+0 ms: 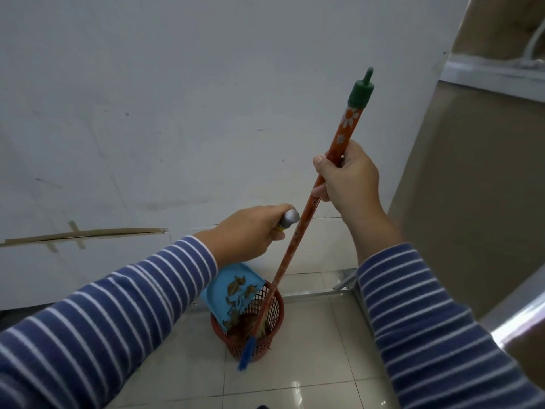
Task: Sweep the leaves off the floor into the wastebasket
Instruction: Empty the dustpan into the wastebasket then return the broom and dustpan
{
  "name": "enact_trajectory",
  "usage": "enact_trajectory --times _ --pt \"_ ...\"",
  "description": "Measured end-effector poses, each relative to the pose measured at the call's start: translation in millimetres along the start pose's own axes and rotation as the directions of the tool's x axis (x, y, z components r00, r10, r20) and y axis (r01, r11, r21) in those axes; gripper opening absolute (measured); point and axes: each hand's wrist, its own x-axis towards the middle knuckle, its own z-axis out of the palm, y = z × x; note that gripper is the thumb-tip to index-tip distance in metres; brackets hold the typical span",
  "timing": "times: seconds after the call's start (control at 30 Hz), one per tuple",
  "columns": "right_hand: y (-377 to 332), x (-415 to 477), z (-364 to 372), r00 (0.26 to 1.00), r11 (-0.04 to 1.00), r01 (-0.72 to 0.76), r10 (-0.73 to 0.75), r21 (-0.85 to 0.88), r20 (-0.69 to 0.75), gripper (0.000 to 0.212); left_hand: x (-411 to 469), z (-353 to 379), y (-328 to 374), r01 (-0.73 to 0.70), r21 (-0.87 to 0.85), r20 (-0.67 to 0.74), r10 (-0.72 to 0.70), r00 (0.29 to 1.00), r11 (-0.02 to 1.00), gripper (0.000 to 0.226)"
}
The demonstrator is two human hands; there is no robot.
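At frame centre my left hand (250, 231) is closed around the dustpan (233, 286) handle, tipping leaves (239, 286) into the red wastebasket (250, 326) below; right of it, my right hand (348, 175) grips the broom (309, 208) shaft.

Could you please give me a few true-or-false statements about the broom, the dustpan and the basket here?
1. The right hand grips the orange flower-patterned broom handle. True.
2. The blue plastic dustpan lies flat on the floor. False: the left hand holds it tilted over the basket.
3. The red mesh wastebasket is empty. False: dry brown leaves are inside.
4. Some leaves cling to the dustpan. True.
5. The broom handle has a green cap. True.
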Motion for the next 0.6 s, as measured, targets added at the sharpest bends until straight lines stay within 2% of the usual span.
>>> enact_trajectory --times 0.4,0.5,0.6 --pt "-2.3 -6.5 21.9 0.995 0.998 0.057 -0.060 0.040 0.083 0.011 0.3 -1.0 0.4 0.042 -0.014 -0.008 -0.042 0.999 0.999 0.029" --pt "-3.7 -7.0 24.0 0.993 0.996 0.078 -0.082 0.044 0.087 0.011 -1.0 -3.3 -1.2 0.048 -0.037 -0.066 -0.050 0.997 0.998 0.037" --pt "-5.6 -9.5 25.6 0.992 0.995 0.064 -0.072 0.074 0.104 0.012 -4.2 -0.9 -0.3 0.037 -0.026 -0.013 -0.037 0.999 0.999 0.031"
